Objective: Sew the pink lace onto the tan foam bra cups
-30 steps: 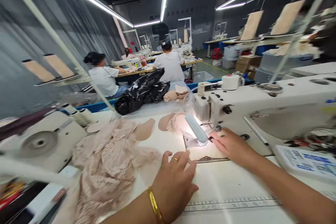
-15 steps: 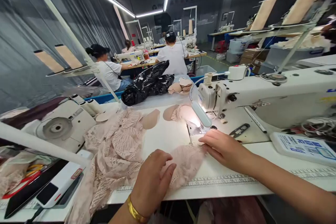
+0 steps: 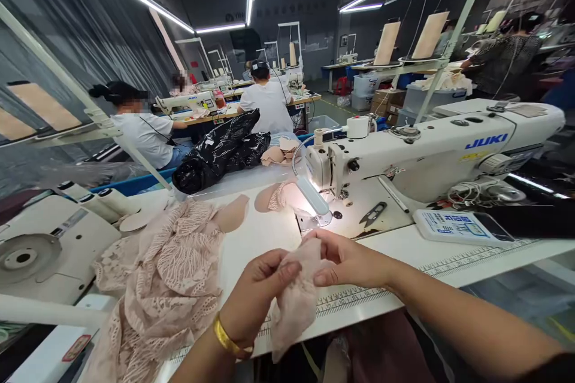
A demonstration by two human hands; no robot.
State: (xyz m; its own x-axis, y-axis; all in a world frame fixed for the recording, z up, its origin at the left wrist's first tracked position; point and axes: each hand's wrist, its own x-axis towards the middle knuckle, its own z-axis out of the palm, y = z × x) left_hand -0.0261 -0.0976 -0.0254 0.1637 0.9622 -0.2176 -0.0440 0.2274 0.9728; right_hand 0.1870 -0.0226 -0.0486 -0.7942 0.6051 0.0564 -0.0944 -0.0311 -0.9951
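Both hands hold up a small piece of pink lace fabric [image 3: 294,302] above the front edge of the white sewing table [image 3: 395,278]. My left hand [image 3: 258,296], with a gold bangle at the wrist, pinches its left side. My right hand [image 3: 344,260] pinches its upper right side. The piece hangs down past the table edge. A white sewing machine [image 3: 431,152] stands just behind my right hand, its lamp lighting the needle plate [image 3: 336,218]. A heap of pink lace [image 3: 166,275] lies on the table to the left of my left hand.
Thread snips [image 3: 372,212] lie on the machine bed, and a control panel [image 3: 453,224] sits to the right. Foam cups [image 3: 233,215] and a black plastic bag [image 3: 220,152] lie further back. Another machine [image 3: 40,251] is at the left. Several people work at tables behind.
The lace piece was pulled back from the needle plate, slid across the table and lifted off it. Both hands now pinch it in the air near the table's front edge.
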